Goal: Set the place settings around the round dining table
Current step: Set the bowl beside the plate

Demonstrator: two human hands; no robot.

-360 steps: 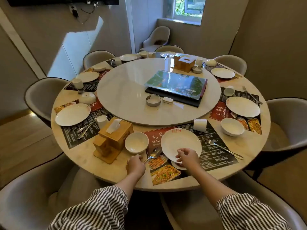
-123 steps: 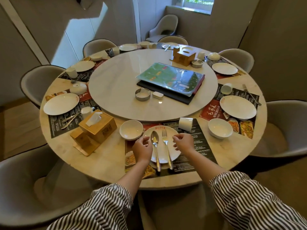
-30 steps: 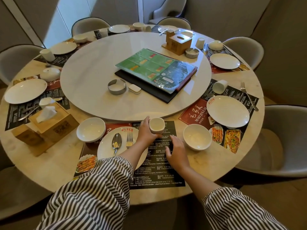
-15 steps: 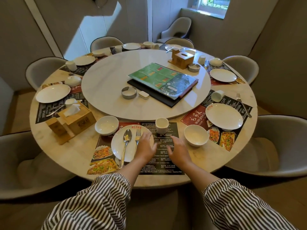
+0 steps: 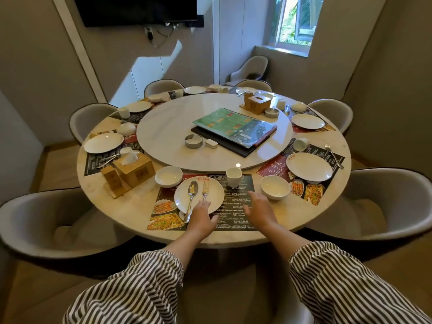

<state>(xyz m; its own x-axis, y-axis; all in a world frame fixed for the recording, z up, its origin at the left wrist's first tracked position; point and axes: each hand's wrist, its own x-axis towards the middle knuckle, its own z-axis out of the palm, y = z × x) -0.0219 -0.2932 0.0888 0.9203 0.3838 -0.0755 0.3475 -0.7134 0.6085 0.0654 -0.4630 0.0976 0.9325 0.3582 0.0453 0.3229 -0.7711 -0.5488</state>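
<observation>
The near setting lies on a dark placemat (image 5: 236,206) on the round table (image 5: 131,206). A white plate (image 5: 214,191) carries a spoon (image 5: 191,195) and a fork (image 5: 205,189). A white cup (image 5: 233,177) stands upright behind the mat, with a bowl (image 5: 168,176) to the left and another bowl (image 5: 275,187) to the right. My left hand (image 5: 202,217) hovers over the plate's near edge, fingers relaxed and holding nothing. My right hand (image 5: 259,210) is over the placemat, fingers spread, empty.
A lazy Susan (image 5: 168,136) carries menus (image 5: 233,127), a metal ashtray (image 5: 193,141) and a wooden tissue box (image 5: 257,102). A second tissue box (image 5: 133,168) stands left of the setting. Other settings ring the table. Grey chairs (image 5: 385,202) surround it.
One second ago my left hand held the cup; it stands on the mat now. Both hands have drawn back toward the table's edge, and the view has lifted and pulled away.
</observation>
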